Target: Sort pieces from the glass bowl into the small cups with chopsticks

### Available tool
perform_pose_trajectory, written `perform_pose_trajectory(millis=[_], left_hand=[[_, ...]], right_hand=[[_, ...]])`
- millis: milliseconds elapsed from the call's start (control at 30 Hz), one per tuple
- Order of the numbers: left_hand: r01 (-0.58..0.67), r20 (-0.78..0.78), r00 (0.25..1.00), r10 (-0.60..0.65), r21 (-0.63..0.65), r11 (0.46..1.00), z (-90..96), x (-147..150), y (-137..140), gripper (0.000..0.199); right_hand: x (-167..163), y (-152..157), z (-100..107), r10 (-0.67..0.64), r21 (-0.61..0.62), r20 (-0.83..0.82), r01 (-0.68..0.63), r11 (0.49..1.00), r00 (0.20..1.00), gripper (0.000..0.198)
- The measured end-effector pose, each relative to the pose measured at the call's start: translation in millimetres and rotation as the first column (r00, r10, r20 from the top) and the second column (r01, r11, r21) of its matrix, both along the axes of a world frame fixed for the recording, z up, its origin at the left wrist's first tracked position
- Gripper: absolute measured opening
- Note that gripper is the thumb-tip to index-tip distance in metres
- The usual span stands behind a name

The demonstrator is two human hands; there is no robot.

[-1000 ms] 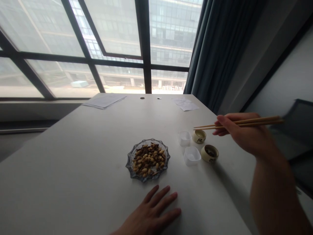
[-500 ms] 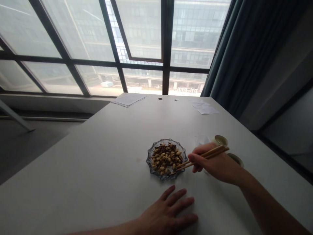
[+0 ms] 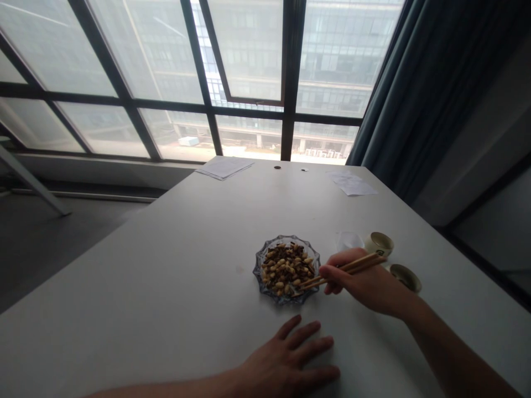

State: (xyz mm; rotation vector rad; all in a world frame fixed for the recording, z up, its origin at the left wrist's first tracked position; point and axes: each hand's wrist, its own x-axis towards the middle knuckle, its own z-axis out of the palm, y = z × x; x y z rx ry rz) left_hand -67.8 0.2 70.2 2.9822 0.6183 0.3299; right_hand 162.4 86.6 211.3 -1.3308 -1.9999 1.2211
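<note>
My right hand is closed around a pair of wooden chopsticks. Their tips reach over the right front rim of a scalloped glass dish and touch the heap inside it. That heap mixes pale, pistachio-like nuts with darker seeds. Whether the tips pinch a piece is too small to tell. My left hand lies on the table in front of the dish, fingers spread, holding nothing.
Two small ceramic cups, one upright and one partly behind my right wrist, stand at right. A clear plastic container sits beside them. Paper sheets and another sheet lie at the white table's far end.
The view has shifted slightly, so the table and dish appear a little further right. My right hand has moved slightly relative to the cups, uncovering more of them. The left hand stays spread.
</note>
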Motion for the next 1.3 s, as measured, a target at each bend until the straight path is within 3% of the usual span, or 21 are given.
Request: perform_pose_trajectory(millis=[200,500,767,967,1300], left_hand=[[-0.009,0.029,1.0,0.008,0.013,1.0,1.5,0.3,-0.4,0.048],[-0.021,0.024,1.0,0.02,0.038,0.999,-0.9,-0.3,-0.3,0.047],[-0.016,0.02,1.0,0.016,0.024,1.0,1.1,0.0,-0.4,0.046],[-0.007,0.008,1.0,0.007,-0.003,1.0,2.6,0.5,0.8,0.045],[-0.018,0.018,1.0,0.018,0.008,1.0,-0.6,0.8,-0.5,0.047]], right_hand=[[-0.8,-1.9,-0.6,-0.044,-0.007,-0.022,0.044,0.999,0.999,0.045],[40.7,-5.7,31.7,-0.233,0.082,-0.032,0.235,0.968,0.972,0.046],[8.2,-6.5,17.3,-0.087,0.02,-0.005,0.087,0.996,0.996,0.038],[-3.9,-2.6,2.0,-0.088,-0.042,-0.062,0.086,0.995,0.994,0.037],[-9.6,-4.9,2.9,-0.073,-0.026,-0.044,0.072,0.997,0.996,0.037]])
